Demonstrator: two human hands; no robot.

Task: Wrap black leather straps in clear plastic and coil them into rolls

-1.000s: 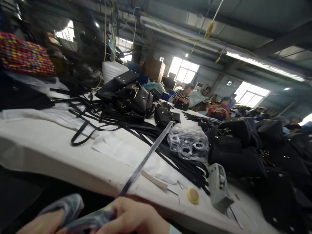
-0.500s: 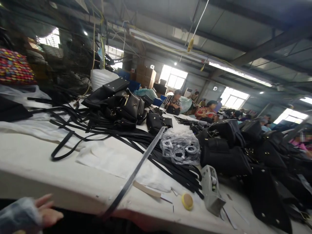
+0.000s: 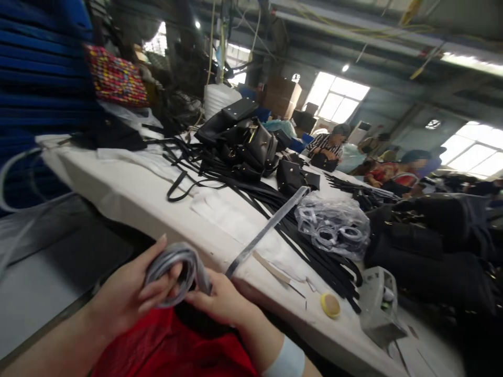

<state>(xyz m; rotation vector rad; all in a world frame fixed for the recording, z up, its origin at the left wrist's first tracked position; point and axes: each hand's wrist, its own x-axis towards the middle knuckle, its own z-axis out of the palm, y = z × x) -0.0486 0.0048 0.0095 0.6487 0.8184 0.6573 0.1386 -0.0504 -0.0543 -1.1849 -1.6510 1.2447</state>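
Note:
A coiled grey strip (image 3: 175,262), rolled into a loop, is held above my lap, just off the table's front edge. My left hand (image 3: 143,285) grips the coil from the left, with fingers through its middle. My right hand (image 3: 220,298) is closed on the coil's right side, where the strip hangs down. Past my hands, another long grey strip (image 3: 271,225) lies across the white table (image 3: 149,209), its near end at the front edge. A clear plastic bag of coiled rings (image 3: 332,225) rests beside its far end.
Black straps (image 3: 314,256) and black handbags (image 3: 259,146) cover the table's far side. Toward the right are a yellow round tin (image 3: 330,305) and a grey tape dispenser (image 3: 381,303). People sit further back. Blue slats (image 3: 39,78) stand at the left.
The view has turned left and down. Both hands are now together on the coiled strip; before, one hand showed at the lower left, with fingers apart, and no coil was visible.

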